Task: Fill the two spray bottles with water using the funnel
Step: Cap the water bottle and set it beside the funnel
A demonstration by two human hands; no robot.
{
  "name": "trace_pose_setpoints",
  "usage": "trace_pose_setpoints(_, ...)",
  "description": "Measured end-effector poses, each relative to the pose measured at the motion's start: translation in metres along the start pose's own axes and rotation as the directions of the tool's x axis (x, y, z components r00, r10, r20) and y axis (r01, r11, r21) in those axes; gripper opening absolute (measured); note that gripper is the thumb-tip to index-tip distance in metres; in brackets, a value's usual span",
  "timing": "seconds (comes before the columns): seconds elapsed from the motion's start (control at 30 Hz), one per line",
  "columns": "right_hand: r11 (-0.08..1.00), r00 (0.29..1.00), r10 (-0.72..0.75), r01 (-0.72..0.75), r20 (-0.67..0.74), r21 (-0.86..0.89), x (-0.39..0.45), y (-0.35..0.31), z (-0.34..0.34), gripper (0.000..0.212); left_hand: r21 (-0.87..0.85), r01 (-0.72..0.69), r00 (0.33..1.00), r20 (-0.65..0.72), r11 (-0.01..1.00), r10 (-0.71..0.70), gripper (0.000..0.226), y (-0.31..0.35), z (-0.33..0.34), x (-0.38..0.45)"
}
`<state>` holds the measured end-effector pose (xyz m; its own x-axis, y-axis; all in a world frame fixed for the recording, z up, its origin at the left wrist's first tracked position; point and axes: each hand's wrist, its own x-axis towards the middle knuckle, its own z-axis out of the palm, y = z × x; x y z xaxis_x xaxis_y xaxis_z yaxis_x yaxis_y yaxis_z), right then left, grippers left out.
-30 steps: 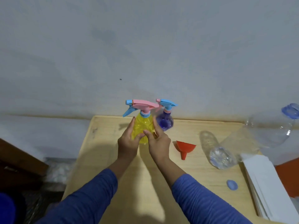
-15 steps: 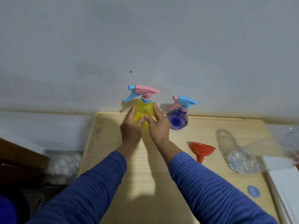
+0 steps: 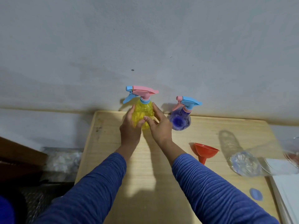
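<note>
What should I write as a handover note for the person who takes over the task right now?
Left hand and right hand: both cupped around the yellow spray bottle, upright at the table's back edge.
Purple spray bottle: right of it, free, sprayer on.
Red funnel: lying unused on the table.
Clear water bottle: far right, blue cap off.
Done: no filling visible.
Left: remove both sprayers, fill both bottles through the funnel.
</note>
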<state>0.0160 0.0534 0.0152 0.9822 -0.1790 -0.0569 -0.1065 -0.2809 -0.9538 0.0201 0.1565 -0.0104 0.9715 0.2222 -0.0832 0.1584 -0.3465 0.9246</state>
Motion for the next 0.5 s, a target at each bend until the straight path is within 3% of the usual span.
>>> trace_pose_setpoints(0.13, 0.971, 0.995, -0.003, 0.027, 0.101, -0.238, 0.001, -0.006, -0.011, 0.069, 0.006, -0.019, 0.999, 0.037, 1.000, 0.019, 0.067, 0.003, -0.005, -0.001)
trace_pose_setpoints(0.3, 0.831, 0.970, 0.115, 0.025, 0.215, -0.556, 0.002, -0.021, -0.029, 0.083, 0.151, -0.012, 0.991, 0.132, 0.988, -0.008, 0.083, 0.006, -0.019, -0.003)
trace_pose_setpoints(0.43, 0.678, 0.932, 0.250, 0.026, 0.263, -0.734, 0.001, -0.037, -0.040, 0.072, 0.420, 0.016, 0.971, 0.211, 0.907, -0.115, 0.082, 0.017, -0.032, -0.004)
trace_pose_setpoints(0.5, 0.545, 0.912, 0.324, 0.038, 0.252, -0.838, 0.000, -0.045, -0.045, 0.057, 0.516, 0.012, 0.957, 0.243, 0.856, -0.160, 0.076, 0.027, -0.037, -0.007)
